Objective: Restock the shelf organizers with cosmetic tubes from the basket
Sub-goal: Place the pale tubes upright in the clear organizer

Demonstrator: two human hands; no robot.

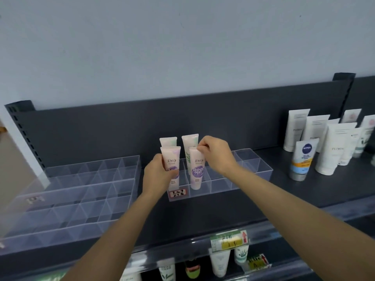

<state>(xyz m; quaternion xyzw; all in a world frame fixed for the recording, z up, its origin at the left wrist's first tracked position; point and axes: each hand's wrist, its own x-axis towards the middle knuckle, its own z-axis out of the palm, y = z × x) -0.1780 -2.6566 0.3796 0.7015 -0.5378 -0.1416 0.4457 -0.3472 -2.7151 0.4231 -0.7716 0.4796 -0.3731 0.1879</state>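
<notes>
A clear tiered organizer stands on the dark shelf, with a handwritten label at its front left. My left hand grips a pink-and-purple cosmetic tube upright in the front-left compartment. My right hand pinches the top edge of a second purple tube standing in the neighbouring front compartment. Behind them stand two more tubes: a pink one and a white one with a green leaf print. The basket is out of view.
A second clear organizer with several bare compartments sits to the left. White tubes and a Nivea tube stand at the right. A lower shelf holds more tubes behind price tags.
</notes>
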